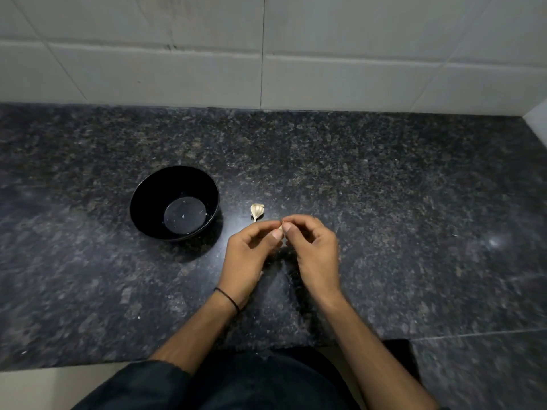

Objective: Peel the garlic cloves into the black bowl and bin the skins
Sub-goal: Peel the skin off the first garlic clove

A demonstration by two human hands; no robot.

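the left hand (251, 250) and right hand (313, 247) meet above the dark granite counter (384, 202), fingertips pinched together on a small garlic clove (281, 228) that is mostly hidden between them. a second garlic clove in its skin (257, 211) lies on the counter just beyond the hands. the black bowl (142, 202) stands to the left, near the hands, with only a few pale flecks inside. a thin black band (228, 298) circles the left wrist.

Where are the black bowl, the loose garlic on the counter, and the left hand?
black bowl (139, 202), head view, left inner wall.
loose garlic (257, 211), head view, its papery body.
left hand (250, 255), head view, back of hand.
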